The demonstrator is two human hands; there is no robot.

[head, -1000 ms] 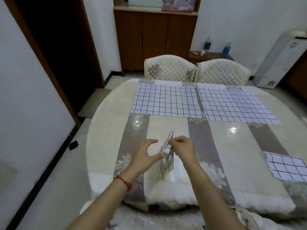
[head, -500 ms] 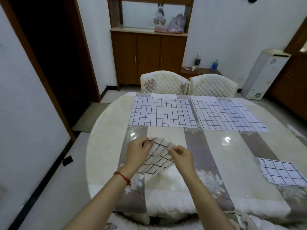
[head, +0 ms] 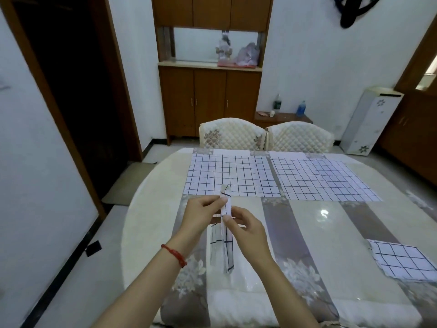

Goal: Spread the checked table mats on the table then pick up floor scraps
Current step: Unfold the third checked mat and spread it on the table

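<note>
- I am in the spreading step: I hold a folded checked mat (head: 225,223) in the air above the near middle of the worktop (head: 331,233), and it hangs down as a narrow strip.
- My left hand (head: 203,214) pinches its upper part between thumb and fingers; my right hand (head: 246,227) pinches it just below, so both hands grasp the same mat and are very close together.
- Two large checked mats, the left one (head: 233,175) and the right one (head: 324,179), already lie flat side by side at 12 o'clock, near the two chairs (head: 267,136).
- A smaller checked piece (head: 404,259) lies at 3 o'clock, near the worktop edge; I cannot tell if it is folded.
- I judge the next move needs the hands to find two separate corners and pull apart, so the strip opens, then lay it flat in the free area at 6 o'clock.
- The floor scraps come later; a dark bit (head: 93,247) lies on the floor at 9 o'clock.
</note>
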